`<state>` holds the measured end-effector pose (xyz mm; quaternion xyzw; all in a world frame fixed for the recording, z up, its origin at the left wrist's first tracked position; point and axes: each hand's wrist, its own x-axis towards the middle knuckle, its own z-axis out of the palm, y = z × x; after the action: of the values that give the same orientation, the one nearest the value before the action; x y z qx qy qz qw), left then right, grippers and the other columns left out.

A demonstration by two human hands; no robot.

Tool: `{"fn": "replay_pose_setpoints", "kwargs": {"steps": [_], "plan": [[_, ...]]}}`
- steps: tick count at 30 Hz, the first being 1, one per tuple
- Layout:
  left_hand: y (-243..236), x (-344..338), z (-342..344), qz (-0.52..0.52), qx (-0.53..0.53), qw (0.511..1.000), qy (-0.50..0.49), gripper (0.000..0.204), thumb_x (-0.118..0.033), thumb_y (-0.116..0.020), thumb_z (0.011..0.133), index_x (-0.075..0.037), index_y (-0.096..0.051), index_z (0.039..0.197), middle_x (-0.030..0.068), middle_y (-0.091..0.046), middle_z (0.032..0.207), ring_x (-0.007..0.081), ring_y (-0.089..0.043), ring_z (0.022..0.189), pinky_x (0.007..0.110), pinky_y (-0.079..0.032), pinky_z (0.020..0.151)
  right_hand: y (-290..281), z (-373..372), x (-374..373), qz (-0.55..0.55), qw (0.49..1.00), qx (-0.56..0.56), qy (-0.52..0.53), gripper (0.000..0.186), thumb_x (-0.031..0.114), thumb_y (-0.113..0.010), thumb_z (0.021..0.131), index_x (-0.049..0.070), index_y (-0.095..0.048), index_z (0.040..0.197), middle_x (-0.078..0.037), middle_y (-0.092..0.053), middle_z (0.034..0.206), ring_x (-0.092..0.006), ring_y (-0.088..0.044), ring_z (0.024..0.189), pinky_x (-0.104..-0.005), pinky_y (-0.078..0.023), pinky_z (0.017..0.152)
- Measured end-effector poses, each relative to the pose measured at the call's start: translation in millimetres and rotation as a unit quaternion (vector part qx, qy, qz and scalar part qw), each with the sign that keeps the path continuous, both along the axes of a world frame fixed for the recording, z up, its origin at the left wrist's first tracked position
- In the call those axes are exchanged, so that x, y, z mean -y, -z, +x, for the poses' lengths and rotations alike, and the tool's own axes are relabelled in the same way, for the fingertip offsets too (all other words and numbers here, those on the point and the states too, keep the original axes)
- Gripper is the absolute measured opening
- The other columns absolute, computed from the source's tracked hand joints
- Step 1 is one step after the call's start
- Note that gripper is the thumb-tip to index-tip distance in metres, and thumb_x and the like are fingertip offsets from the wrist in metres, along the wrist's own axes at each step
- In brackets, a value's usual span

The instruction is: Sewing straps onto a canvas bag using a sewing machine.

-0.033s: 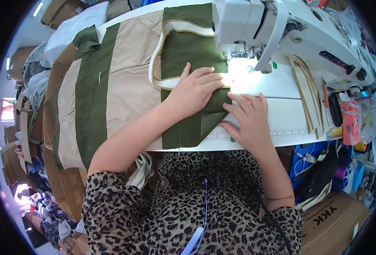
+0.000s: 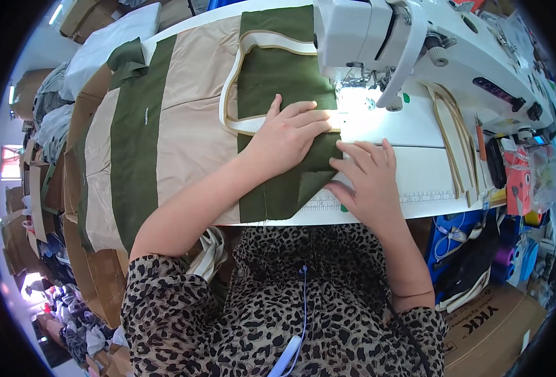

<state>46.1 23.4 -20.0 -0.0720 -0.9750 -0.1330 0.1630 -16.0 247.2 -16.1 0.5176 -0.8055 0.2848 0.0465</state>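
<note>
A long fabric panel with green and beige stripes (image 2: 190,119) lies across the sewing machine table. A white webbing strap with tan edges (image 2: 229,88) loops over its green right end, both ends running toward the sewing machine (image 2: 359,38). My left hand (image 2: 287,132) lies flat on the strap's lower run and the green fabric, fingers spread, fingertips close to the lit needle area. At the panel's right edge is my right hand (image 2: 369,182), fingers apart and fingertips touching the cloth. Beside its thumb the fabric's near corner is folded up.
Cut strap lengths (image 2: 447,138) lie on the table's right, near an orange-handled tool (image 2: 481,139). A printed ruler scale (image 2: 429,196) runs along the front edge. A cardboard box (image 2: 80,163) stands at the left, another (image 2: 498,327) below right. More strap (image 2: 210,254) hangs below the table.
</note>
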Motion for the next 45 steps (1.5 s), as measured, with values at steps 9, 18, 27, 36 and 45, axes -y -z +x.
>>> {"fn": "replay_pose_setpoints", "kwargs": {"steps": [9, 18, 27, 36, 45], "plan": [[-7.3, -3.1, -0.5, 0.003, -0.006, 1.000, 0.000, 0.029, -0.008, -0.067, 0.090, -0.017, -0.070, 0.117, -0.0028, -0.068, 0.125, 0.0220, -0.059, 0.127, 0.065, -0.039, 0.108, -4.2, -3.1, -3.2, 0.003, 0.999, 0.003, -0.038, 0.024, 0.013, -0.077, 0.078, 0.014, -0.071, 0.101, -0.001, -0.062, 0.126, -0.0228, -0.055, 0.124, -0.0531, -0.033, 0.115], [-7.4, -2.6, 2.0, -0.001, -0.013, 1.000, -0.006, 0.028, -0.010, -0.069, 0.089, -0.018, -0.072, 0.115, -0.0028, -0.070, 0.124, 0.0216, -0.060, 0.124, 0.065, -0.039, 0.107, -3.7, -2.4, -2.2, 0.000, 0.999, 0.007, -0.036, 0.024, 0.012, -0.076, 0.078, 0.014, -0.071, 0.101, -0.002, -0.062, 0.126, -0.0228, -0.055, 0.124, -0.0526, -0.034, 0.115], [-13.1, -4.7, 4.4, 0.004, -0.001, 1.000, -0.005, 0.028, -0.013, -0.071, 0.088, -0.017, -0.072, 0.116, -0.0026, -0.069, 0.127, 0.0217, -0.060, 0.125, 0.066, -0.039, 0.107, -5.3, -1.3, -3.1, -0.001, 0.999, 0.006, -0.037, 0.025, 0.012, -0.076, 0.078, 0.013, -0.071, 0.102, -0.002, -0.062, 0.126, -0.0235, -0.055, 0.124, -0.0524, -0.035, 0.115], [-10.8, -8.3, 7.8, -0.008, -0.008, 1.000, -0.007, 0.030, -0.017, -0.073, 0.088, -0.016, -0.071, 0.118, -0.0024, -0.068, 0.127, 0.0221, -0.060, 0.124, 0.066, -0.040, 0.106, -6.3, 0.4, -3.0, -0.006, 0.999, 0.007, -0.035, 0.023, 0.012, -0.075, 0.079, 0.013, -0.071, 0.101, -0.002, -0.063, 0.125, -0.0229, -0.055, 0.124, -0.0521, -0.035, 0.114], [-12.6, -11.2, 8.7, -0.017, -0.015, 1.000, -0.012, 0.029, -0.017, -0.072, 0.088, -0.016, -0.071, 0.117, -0.0016, -0.067, 0.128, 0.0227, -0.059, 0.124, 0.064, -0.042, 0.105, -6.8, -0.6, -2.7, -0.009, 0.999, 0.013, -0.036, 0.024, 0.012, -0.076, 0.078, 0.013, -0.071, 0.101, -0.002, -0.063, 0.124, -0.0236, -0.056, 0.122, -0.0513, -0.035, 0.114]]}}
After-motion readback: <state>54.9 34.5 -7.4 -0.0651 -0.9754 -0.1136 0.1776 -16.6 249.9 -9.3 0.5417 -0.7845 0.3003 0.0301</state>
